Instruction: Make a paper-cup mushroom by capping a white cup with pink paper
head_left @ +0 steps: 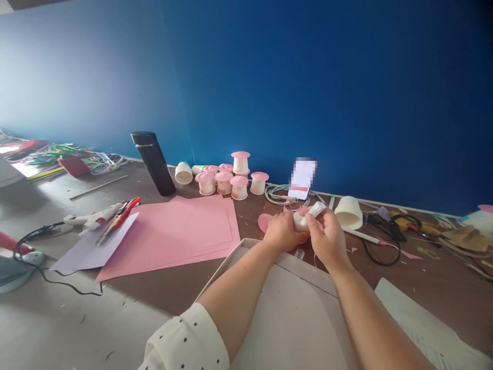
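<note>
White, one blocky piece [318, 207] is pinched in my right hand [329, 239], above the tabletop [173, 284], near one phone [302, 179]; my left hand [282, 231] grasps one rounded piece [299, 222] beside it. I count eight pink-topped cups [239, 191], one black bottle [156, 165].

White item [316, 208] pt. hidden by R hand [329, 234]; phone screen [302, 177] pixelated; paper [427, 324] print too sm. to read; box [292, 318] cut off at btm. edge.
</note>
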A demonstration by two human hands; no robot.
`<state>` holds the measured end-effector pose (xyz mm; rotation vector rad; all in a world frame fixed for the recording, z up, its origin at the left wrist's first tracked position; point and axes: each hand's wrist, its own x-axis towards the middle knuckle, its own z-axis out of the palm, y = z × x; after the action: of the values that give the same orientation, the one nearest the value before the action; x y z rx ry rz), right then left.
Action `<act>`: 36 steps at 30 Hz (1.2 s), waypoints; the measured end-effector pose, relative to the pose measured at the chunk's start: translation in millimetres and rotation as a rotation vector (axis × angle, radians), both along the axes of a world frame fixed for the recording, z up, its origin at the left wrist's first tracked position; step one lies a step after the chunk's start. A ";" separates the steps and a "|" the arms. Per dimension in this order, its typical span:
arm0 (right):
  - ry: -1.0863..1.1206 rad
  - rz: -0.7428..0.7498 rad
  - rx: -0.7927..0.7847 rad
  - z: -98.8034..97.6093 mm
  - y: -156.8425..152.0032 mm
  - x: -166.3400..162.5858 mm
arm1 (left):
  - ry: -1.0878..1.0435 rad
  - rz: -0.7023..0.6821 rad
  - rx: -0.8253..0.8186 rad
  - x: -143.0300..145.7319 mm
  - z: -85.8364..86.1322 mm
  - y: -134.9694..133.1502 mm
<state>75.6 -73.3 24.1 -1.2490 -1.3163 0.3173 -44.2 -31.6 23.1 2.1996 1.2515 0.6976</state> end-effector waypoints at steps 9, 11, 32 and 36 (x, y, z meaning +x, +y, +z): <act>0.148 -0.135 0.052 6.1 -1.8 4.5 | -0.016 -0.003 0.040 -0.1 -1.0 -0.6; 0.149 -0.141 0.054 5.4 -1.3 5.9 | -0.020 -0.008 0.046 -0.2 -0.5 -1.4; -0.133 -0.184 -0.132 2.6 2.0 8.9 | -0.024 -0.028 0.010 0.0 4.9 -4.5; -0.164 -0.225 -0.077 1.1 7.3 7.3 | -0.011 -0.029 0.034 0.7 -0.2 -2.1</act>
<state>82.8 -66.0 25.2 -1.4989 -1.2957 0.1080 -43.5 -33.7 22.9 2.2339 1.2088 0.7238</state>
